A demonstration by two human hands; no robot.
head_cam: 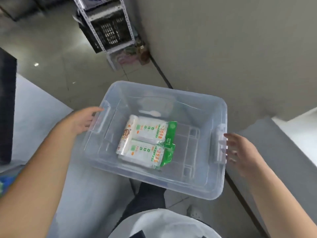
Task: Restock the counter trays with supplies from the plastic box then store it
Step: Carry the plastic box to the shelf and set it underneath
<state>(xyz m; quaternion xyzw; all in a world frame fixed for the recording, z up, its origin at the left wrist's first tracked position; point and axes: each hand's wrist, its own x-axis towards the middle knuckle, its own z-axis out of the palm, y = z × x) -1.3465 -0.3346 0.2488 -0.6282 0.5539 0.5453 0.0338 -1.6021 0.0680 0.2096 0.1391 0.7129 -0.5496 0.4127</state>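
Note:
A clear plastic box (214,189) hangs in mid-air in front of me, above the floor. My left hand (82,121) holds its left handle, thumb on top and fingers tucked under the rim. My right hand (240,152) holds the right handle, its fingers showing blurred behind the translucent plastic. Inside lie two white-and-green supply packs (151,143) side by side. A white roll of bags (127,134) lies along their left edge. A white plastic spoon (151,113) rests just beyond them.
A metal shelf rack (109,28) holding a black crate stands ahead by the grey wall (223,48). Grey counters run along my left (39,117) and right (274,152). A white power strip (195,213) lies on the floor near my legs.

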